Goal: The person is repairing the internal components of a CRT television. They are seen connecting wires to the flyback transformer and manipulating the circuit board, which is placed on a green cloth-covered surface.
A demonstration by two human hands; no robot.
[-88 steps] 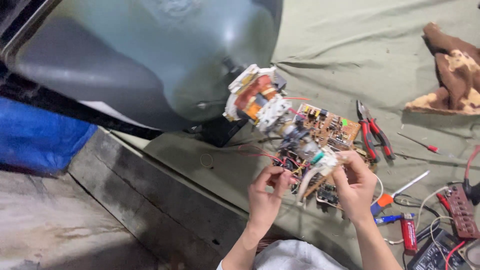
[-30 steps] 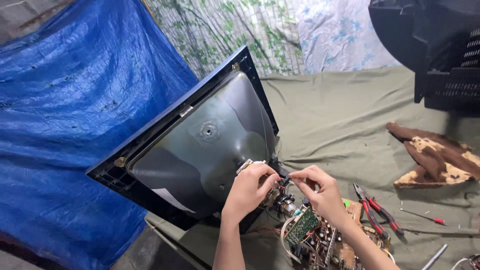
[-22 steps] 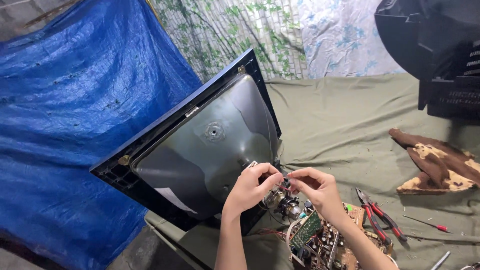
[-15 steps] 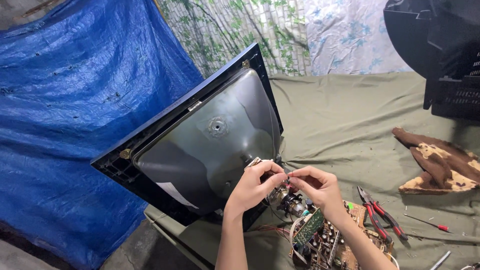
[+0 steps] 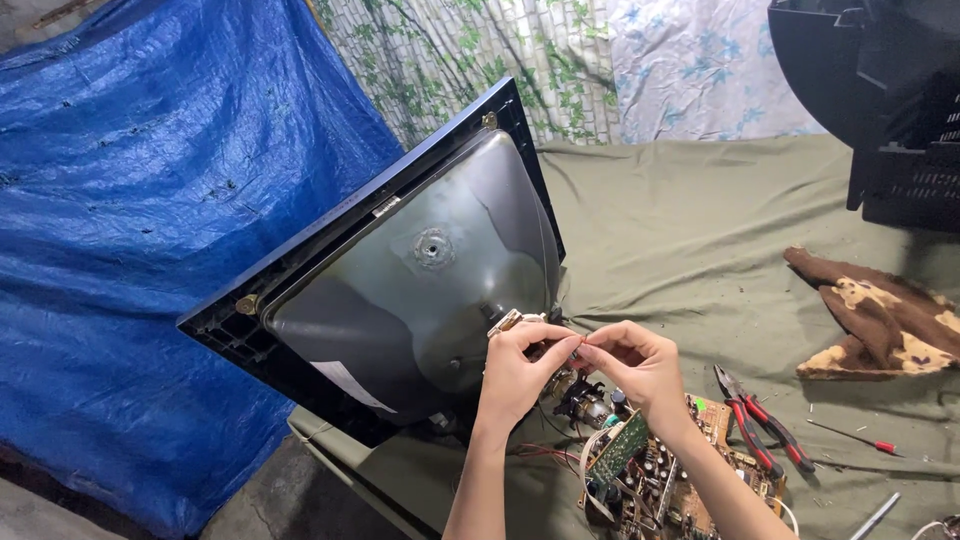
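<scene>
**tubefan:** Olive-green cloth (image 5: pixel 700 230) covers the whole work surface, with a blue tarp (image 5: pixel 130 200) hanging at 9 o'clock and a leafy-print curtain (image 5: pixel 560 50) up at 12. What's the big grey thing in the middle?

**benchrat:** That's a picture tube (image 5: pixel 430 290) in its dark front frame (image 5: pixel 330 240), tilted up on edge, back side toward the camera. Its neck (image 5: pixel 545 350) points down toward 5 o'clock, right where both hands meet.

**tubefan:** And the hands?

**benchrat:** Left hand (image 5: pixel 515 365) is curled around the neck end, fingers closed on the small fitting there. Right hand (image 5: pixel 640 365) comes in from 4 o'clock with thumb and fingertips pinched together on the same spot, touching the left fingers. Can't make out the exact little part between them, too small.

**tubefan:** Stuff around it?

**benchrat:** Circuit board (image 5: pixel 680 470) crammed with components lies just below the right wrist, wires trailing off it. Red-handled pliers (image 5: pixel 755 425) sit at 4 o'clock beside the board, a small red screwdriver (image 5: pixel 850 437) further right. A brown patterned rag (image 5: pixel 880 320) lies at 3 o'clock, and a black plastic TV shell (image 5: pixel 880 90) is up at 2.
</scene>
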